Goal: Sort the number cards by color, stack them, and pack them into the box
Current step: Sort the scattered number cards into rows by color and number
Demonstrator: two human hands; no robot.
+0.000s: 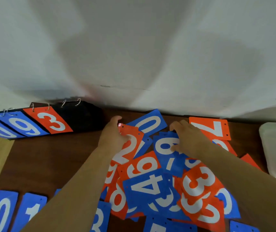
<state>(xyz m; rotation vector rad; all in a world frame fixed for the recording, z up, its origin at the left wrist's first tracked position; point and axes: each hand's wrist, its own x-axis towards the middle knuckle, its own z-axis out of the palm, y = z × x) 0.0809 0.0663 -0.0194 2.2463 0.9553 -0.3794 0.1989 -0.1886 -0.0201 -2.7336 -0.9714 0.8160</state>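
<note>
Atop the central pile [150, 190], the left hand [115, 131] is pinching the orange card [130, 148] by its far edge, and the right hand [189, 138] is gripping the blue card [165, 153] beside it. The cards are looking light, stiff and likely slippery, so edges suit.

Piled cards [150, 186] hide one another; the white box [274, 148] is cropped.
</note>
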